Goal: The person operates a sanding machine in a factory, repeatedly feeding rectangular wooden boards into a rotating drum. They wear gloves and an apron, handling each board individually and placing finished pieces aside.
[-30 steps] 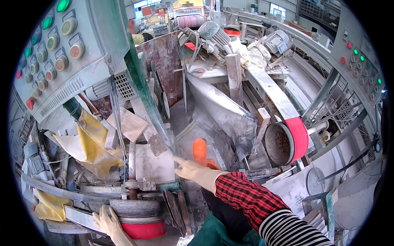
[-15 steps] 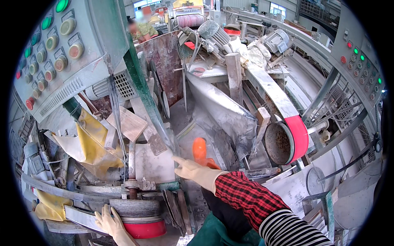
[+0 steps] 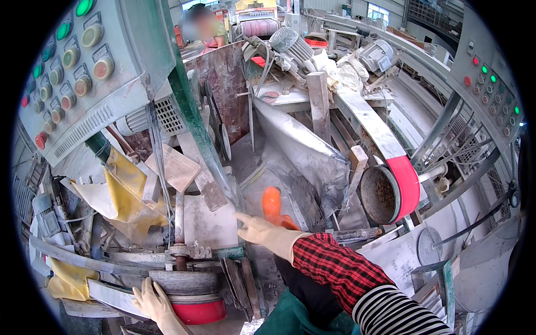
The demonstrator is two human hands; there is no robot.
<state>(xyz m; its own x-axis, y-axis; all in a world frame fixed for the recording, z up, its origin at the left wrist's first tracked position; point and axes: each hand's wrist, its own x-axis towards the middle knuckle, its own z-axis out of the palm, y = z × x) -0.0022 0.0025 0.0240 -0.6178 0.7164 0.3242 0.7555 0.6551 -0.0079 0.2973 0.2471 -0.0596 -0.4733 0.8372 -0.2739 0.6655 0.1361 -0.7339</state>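
So the person's left hand [image 3: 152, 303] is laid right by the red-rimmed wheel [image 3: 198, 313], near the lower edge of the view, where the pale strip [image 3: 110, 297] meets it. Fingers are fanned a bit apart and look draped over the strip, not wrapped round anything. Just beyond sits the grey drum [image 3: 184, 283].

The right hand [image 3: 258, 230] is out in front, fingers mostly straight and close together, nothing visible in it. It's near the pale board [image 3: 209, 223] and the orange rounded thing [image 3: 272, 202]; honestly can't tell from this angle if the fingertips touch anything.

What'd worry me: if that wheel turns, the left fingers could get dragged in where strip meets rim, and the rubber-looking glove would probably grip rather than slip. There are green lamps [image 3: 84, 7] lit on the control box [image 3: 131, 61], so power may well be on; a bumped button could do it. The checked sleeve [image 3: 340, 271] looks loose enough to snag too, and the leaning planks [image 3: 240, 285] beside the wheel could tip if knocked.
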